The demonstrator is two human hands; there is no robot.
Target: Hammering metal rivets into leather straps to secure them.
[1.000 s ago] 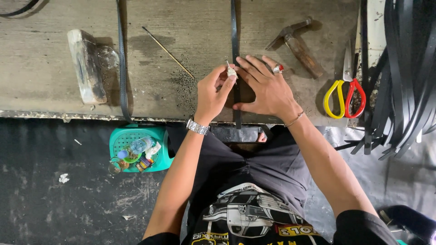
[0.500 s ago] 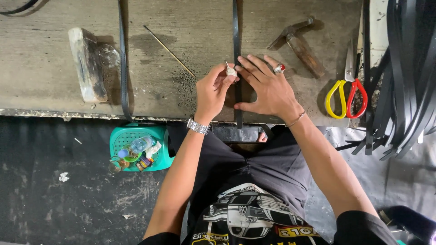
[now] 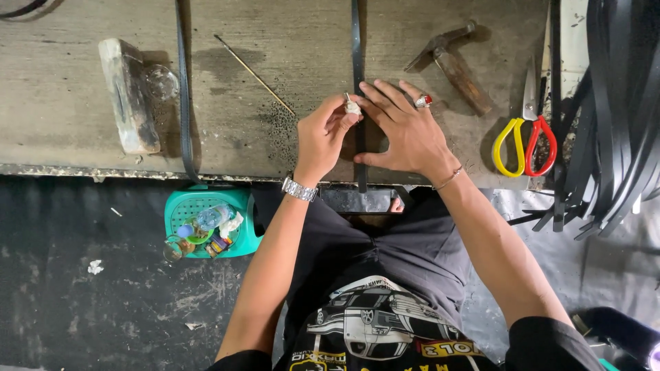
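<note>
So the worn wooden bench (image 3: 275, 148) is taking up the whole top half, scuffed grey-brown and stained dark around the work spot. Off the right edge a big bundle of black straps (image 3: 619, 117) is hanging down, flat, glossy and rubbery looking.

The thing being worked on is one long black strap (image 3: 357, 41) lying flat on the bench, its long axis running straight away from the person, from the near edge right up out of view. It's sitting directly between the two hands, so both are on top of it.

The right hand (image 3: 405, 130) is lying flat with fingers spread, pressing the strap down. The left hand (image 3: 323, 134) is curling in from the left side and pinching a small pale tool (image 3: 352, 106) at its fingertips, tip right at the strap's left edge. Can't tell exactly what that tool is, too small.

Smaller stuff: a rusty hammer (image 3: 450, 58) further back on the right, scissors (image 3: 526, 134) with one yellow and one red handle, a pale rectangular block (image 3: 127, 96) on the left, a thin rod (image 3: 254, 75) lying diagonal, and a teal basket (image 3: 206, 220) of odds and ends on the floor.
</note>
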